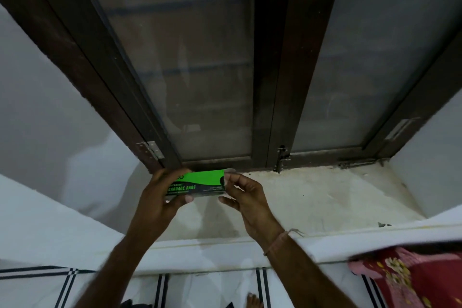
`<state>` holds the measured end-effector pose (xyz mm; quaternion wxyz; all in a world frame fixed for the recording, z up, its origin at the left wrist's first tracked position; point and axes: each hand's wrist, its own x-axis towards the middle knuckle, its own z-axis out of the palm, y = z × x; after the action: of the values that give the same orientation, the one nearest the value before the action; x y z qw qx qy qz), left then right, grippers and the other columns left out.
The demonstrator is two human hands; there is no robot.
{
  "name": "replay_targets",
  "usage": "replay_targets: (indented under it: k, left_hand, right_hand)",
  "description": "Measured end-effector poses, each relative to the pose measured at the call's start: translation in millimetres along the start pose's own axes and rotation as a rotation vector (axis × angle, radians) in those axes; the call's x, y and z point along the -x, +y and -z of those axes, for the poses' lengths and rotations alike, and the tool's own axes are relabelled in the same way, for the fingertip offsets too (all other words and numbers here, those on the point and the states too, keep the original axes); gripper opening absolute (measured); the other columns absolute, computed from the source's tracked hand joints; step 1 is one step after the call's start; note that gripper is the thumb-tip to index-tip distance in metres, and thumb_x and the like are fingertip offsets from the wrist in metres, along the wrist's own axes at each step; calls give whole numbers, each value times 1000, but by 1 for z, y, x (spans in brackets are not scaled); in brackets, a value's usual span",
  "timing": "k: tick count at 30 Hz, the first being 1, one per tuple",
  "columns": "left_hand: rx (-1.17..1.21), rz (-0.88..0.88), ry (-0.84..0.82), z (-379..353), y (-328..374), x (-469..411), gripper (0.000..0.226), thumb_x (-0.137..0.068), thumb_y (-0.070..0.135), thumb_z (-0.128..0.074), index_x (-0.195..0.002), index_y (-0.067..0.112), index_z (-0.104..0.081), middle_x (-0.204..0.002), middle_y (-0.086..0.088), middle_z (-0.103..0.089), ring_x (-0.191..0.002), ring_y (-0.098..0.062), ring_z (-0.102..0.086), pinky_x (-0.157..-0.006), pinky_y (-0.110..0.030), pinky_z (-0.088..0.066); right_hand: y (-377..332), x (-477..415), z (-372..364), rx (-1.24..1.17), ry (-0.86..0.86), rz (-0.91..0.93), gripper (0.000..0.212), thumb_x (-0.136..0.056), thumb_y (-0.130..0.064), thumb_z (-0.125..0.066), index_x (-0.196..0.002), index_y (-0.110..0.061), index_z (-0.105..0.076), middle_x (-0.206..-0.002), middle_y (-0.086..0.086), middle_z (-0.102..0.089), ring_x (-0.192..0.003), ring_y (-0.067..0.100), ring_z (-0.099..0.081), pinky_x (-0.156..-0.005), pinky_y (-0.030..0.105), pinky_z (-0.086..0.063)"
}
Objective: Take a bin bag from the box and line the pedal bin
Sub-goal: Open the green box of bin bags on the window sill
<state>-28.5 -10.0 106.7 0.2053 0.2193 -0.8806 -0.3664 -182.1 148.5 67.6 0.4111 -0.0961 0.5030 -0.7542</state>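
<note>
Here, 2 hands grip a green-and-black box printed "GARBAGE BAGS".

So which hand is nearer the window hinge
Left. The left hand grips the garbage bag box just below the hinge; the right hand holds its far end.

Both hands on box

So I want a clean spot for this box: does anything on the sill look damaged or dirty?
Yes. The sill is stained and scuffed, with its front edge chipped at the right. The box, held in both hands, looks intact.
</note>
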Motion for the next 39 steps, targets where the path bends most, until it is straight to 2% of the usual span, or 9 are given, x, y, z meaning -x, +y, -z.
replay_targets:
  k: [2, 6, 10, 18, 21, 28, 31, 35, 39]
  left_hand:
    - [29, 8, 14, -3, 0, 1, 52, -77, 26, -76, -128, 17, -68, -122, 6, -59, -108, 11, -58, -86, -3, -44]
    - [108, 32, 9, -8, -5, 7, 59, -74, 41, -74, -129, 20, -66, -126, 10, -59, -111, 5, -59, -86, -11, -50]
    - [144, 65, 19, -11, -13, 9, 60, -74, 36, -76, -131, 18, -64, -128, 5, -59, -113, 6, -58, -87, -10, -50]
    - [255, 155, -15, -8, -20, 13, 57, -73, 44, -73, -128, 37, -61, -123, 24, -59, -112, 5, -59, -83, -11, -52]
    - [310, 179, -21, -5, -20, 17, 56, -70, 46, -72, -125, 45, -62, -125, 24, -61, -112, 2, -61, -84, -19, -56]
    - [374, 227, -33, -5, -18, 19, 51, -69, 47, -73, -118, 57, -63, -127, 16, -65, -113, -2, -63, -89, -30, -55]
    - [352, 217, -35, -2, -21, 19, 52, -71, 47, -73, -122, 52, -63, -131, 8, -63, -118, -6, -62, -91, -31, -56]
    - [359, 206, -43, 2, -21, 18, 55, -72, 46, -74, -126, 41, -64, -129, 12, -64, -117, -5, -62, -91, -26, -57]
    - [374, 218, -70, 0, -18, 17, 54, -75, 29, -78, -127, 33, -62, -124, 20, -65, -112, 2, -62, -85, -13, -54]
  right_hand:
    - [-2, 3, -3, 67, 45, 57, 16, -92, 1, -68, -90, -13, -75, -90, -12, -79, -81, 6, -72, -73, 28, -59]
    - [-4, 1, -6, 316, 180, 317, 17, -84, 4, -76, -77, -11, -76, -97, 8, -70, -81, 8, -66, -67, 18, -53]
    - [2, -5, -10, 792, 239, 447, 28, -82, -9, -67, -73, -35, -60, -94, 0, -61, -78, 13, -61, -68, 30, -52]
    - [-3, -5, -5, 461, 140, 302, 16, -77, -7, -87, -83, -21, -82, -89, -4, -66, -78, 3, -67, -78, 42, -64]
    - [-9, -6, -9, 658, 97, 423, 6, -78, -10, -82, -82, -14, -82, -83, -7, -66, -74, -3, -63, -73, 18, -51]
    - [-13, -5, -20, 1097, 119, 666, 15, -81, -22, -63, -82, -13, -74, -87, 8, -69, -81, 25, -62, -69, 31, -48]
    - [-10, -5, -18, 1064, 97, 636, 26, -85, -30, -58, -83, -10, -75, -87, 6, -70, -81, 21, -63, -71, 25, -44]
    - [-10, -8, -16, 630, 69, 344, 8, -83, -8, -82, -90, -3, -80, -78, -12, -66, -66, -2, -65, -66, 19, -54]
    - [-9, -10, -15, 631, 94, 380, 9, -79, -7, -83, -79, -16, -81, -73, -16, -67, -66, -3, -63, -69, 14, -47]
